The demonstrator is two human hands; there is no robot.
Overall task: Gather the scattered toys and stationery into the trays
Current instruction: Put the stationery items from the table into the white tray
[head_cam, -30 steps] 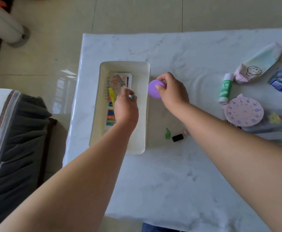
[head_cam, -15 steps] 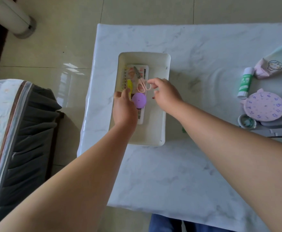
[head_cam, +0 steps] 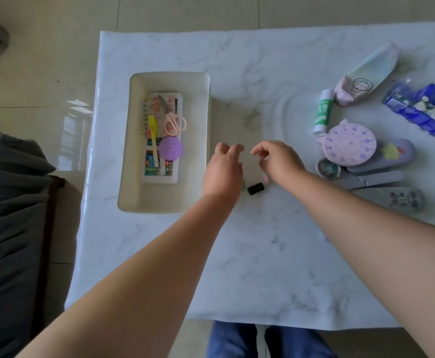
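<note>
- The bench (head_cam: pixel 275 254) carries a white tray (head_cam: pixel 131 161) just to the left of the left hand (head_cam: pixel 224 171); in it lie a notebook, pink scissors (head_cam: pixel 175 122) and a purple disc (head_cam: pixel 171 148)
- Judging by this, one round of gathering is done and the step in hand is picking up the next small pieces
- Well to the right of the right hand (head_cam: pixel 279 161) wait a pencil pouch (head_cam: pixel 366 73), a number dial (head_cam: pixel 348 144) and a glue stick (head_cam: pixel 322 111)
- Both hands hover with loosely curled fingers, holding nothing
- A small black block (head_cam: pixel 256 188) lies between the two wrists, just nearer the person than the fingers; something green peeks out beside the left wrist, mostly hidden
- The next move likely calls for a fine fingertip pinch on the black block, then a short carry leftward into the tray
</note>
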